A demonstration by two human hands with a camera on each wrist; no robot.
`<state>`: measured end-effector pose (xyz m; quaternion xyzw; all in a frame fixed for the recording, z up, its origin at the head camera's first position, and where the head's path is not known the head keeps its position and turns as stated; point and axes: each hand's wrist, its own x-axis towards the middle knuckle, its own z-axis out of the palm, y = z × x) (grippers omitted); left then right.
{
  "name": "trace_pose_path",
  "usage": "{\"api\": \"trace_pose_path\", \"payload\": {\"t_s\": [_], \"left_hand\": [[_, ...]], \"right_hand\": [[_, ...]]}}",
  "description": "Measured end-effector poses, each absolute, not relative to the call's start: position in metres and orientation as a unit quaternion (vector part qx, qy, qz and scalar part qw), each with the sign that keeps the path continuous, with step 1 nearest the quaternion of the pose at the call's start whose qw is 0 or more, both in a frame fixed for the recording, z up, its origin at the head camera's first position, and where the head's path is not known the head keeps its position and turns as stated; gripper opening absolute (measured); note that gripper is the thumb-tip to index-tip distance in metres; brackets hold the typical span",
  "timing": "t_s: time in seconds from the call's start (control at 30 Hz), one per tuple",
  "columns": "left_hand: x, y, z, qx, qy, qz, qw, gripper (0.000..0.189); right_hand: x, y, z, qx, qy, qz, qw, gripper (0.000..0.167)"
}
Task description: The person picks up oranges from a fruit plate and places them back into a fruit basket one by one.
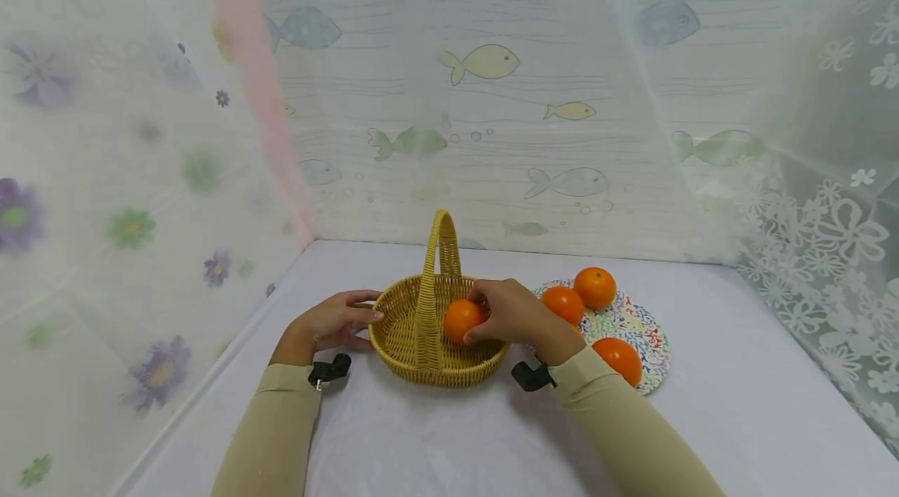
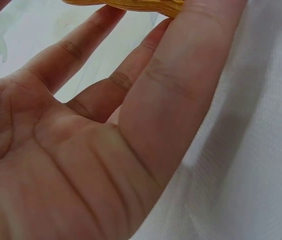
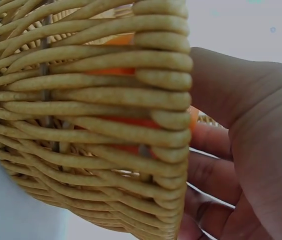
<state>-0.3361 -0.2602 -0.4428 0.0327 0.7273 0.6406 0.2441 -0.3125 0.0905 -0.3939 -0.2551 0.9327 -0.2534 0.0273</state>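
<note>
Within the wicker basket (image 1: 449, 378), the orange (image 1: 462, 321) lies at 9 o'clock from the right hand (image 1: 516, 315), on the 3 o'clock side of the arched handle (image 1: 428, 302), which runs roughly 12 to 6. Round, it offers no long axis; the basket's own looks to run 9 to 3. The right hand, clearly the nearer, pinches the orange between bent thumb and fingers; whether the fruit touches the basket floor, I cannot tell. At the basket's 9 o'clock, the left hand (image 1: 342, 320) rests fairly straight, spread fingers against the rim. Beneath is a white cloth (image 1: 421, 450); at 3 o'clock, beyond the right wrist, a speckled plate (image 1: 656, 356) bears more oranges (image 1: 595, 288). A fish-printed curtain (image 1: 421, 76) hangs at 12
</note>
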Motion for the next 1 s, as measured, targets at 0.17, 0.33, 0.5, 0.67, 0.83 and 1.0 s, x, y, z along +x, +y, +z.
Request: {"api": "trace_pose_path", "payload": {"t_s": [0.17,0.33,0.5,0.67,0.83,1.0], "left_hand": [[-0.335,-0.259,-0.442,0.028,0.728,0.641,0.242,0.070],[-0.335,-0.259,-0.442,0.027,0.727,0.643,0.240,0.070],[-0.336,-0.260,-0.443,0.030,0.725,0.644,0.241,0.070],[-0.336,-0.261,-0.443,0.041,0.717,0.650,0.249,0.067],[-0.336,-0.260,-0.443,0.042,0.717,0.649,0.250,0.065],[-0.337,-0.262,-0.444,0.041,0.718,0.648,0.249,0.065]], "right_hand": [[-0.312,0.091,-0.395,-0.255,0.931,-0.258,0.025,0.060],[-0.312,0.092,-0.394,-0.250,0.931,-0.265,0.029,0.059],[-0.310,0.093,-0.393,-0.253,0.929,-0.270,0.026,0.060],[-0.310,0.096,-0.392,-0.263,0.928,-0.265,0.012,0.063],[-0.306,0.103,-0.389,-0.262,0.927,-0.268,0.005,0.069],[-0.299,0.114,-0.385,-0.271,0.919,-0.287,-0.019,0.067]]}}
